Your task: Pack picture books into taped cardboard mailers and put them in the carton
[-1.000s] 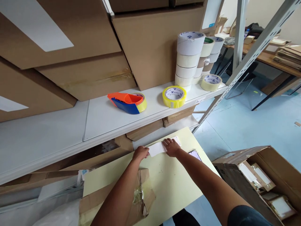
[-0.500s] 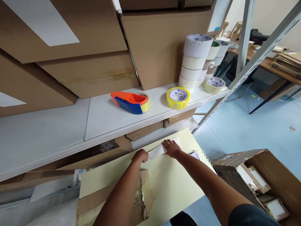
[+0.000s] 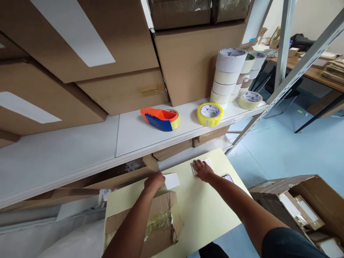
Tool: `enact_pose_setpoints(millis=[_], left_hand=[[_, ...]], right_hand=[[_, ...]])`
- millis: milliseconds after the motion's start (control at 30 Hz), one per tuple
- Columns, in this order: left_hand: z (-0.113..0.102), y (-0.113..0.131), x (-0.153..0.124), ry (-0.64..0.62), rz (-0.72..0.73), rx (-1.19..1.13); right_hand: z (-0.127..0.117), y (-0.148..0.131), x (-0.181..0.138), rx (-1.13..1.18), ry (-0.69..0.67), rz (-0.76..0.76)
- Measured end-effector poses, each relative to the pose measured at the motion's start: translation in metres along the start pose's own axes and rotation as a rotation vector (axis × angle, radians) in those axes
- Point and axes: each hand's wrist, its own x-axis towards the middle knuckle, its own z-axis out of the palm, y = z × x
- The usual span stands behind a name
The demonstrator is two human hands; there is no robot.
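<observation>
Lying flat on the pale yellow rectangular tabletop, two small white paper slips are the items in hand, seen through the single head view. The left hand rests at the near left edge of the first white paper slip, fingers curled and bunched together, pinching or pinning that slip's left end; the exact contact is hidden under the knuckles. The right hand lies palm down, fingers close together and flattened, on the second white paper slip, of which only corners show beyond the fingertips. The two slips sit apart from each other, near the far edge of the tabletop.

Assessment of handling: both slips look thin, very light and limp, with no stiffness to resist bending. Lying flat on a smooth surface, they would likely be awkward to lift from above; a free edge or corner appears the sound place to take hold, or sliding one to the table edge. A draught or a brushing sleeve could shift them.

Adjacent items: a worn brown cardboard piece with crumpled clear film lies just beside the left forearm. On the white shelf beyond stand an orange and blue tape dispenser, a yellow roll of tape and a stack of pale tape rolls. An open brown cardboard carton sits on the floor to the right
</observation>
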Motion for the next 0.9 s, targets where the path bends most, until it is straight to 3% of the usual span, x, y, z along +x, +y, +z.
enact_pose_setpoints(millis=[133, 267, 333, 400, 500, 567, 667, 733, 800, 833, 900], left_hand=[[-0.024, -0.015, -0.056, 0.233, 0.118, -0.017], [-0.034, -0.044, -0.120, 0.432, 0.235, -0.179], [-0.033, -0.062, -0.148, 0.482, 0.254, -0.336], [-0.031, -0.081, -0.172, 0.494, 0.275, -0.502], [-0.028, -0.105, -0.201, 0.428, 0.333, -0.701], [-0.023, -0.120, -0.216, 0.381, 0.369, -0.784], [-0.007, -0.142, -0.231, 0.404, 0.364, -0.862], [0.011, -0.154, -0.238, 0.548, 0.306, -0.893], [0.033, -0.160, -0.244, 0.836, 0.244, -0.824], [0.043, -0.160, -0.248, 0.995, 0.262, -0.735], [0.060, -0.157, -0.256, 1.219, 0.435, -0.497]], right_hand=[[-0.011, -0.005, -0.004, 0.014, -0.042, 0.029], [-0.041, -0.030, -0.016, 0.111, -0.012, 0.069], [-0.062, -0.057, -0.027, 0.382, 0.078, 0.116], [-0.085, -0.091, -0.042, 0.863, 0.169, 0.141], [-0.120, -0.148, -0.069, 1.527, 0.219, 0.028], [-0.140, -0.183, -0.087, 1.682, 0.229, -0.041], [-0.161, -0.224, -0.110, 1.728, 0.233, -0.015], [-0.167, -0.246, -0.122, 1.737, 0.244, 0.051], [-0.168, -0.266, -0.132, 1.748, 0.261, 0.123], [-0.167, -0.276, -0.136, 1.755, 0.268, 0.155], [-0.166, -0.296, -0.144, 1.767, 0.270, 0.185]])
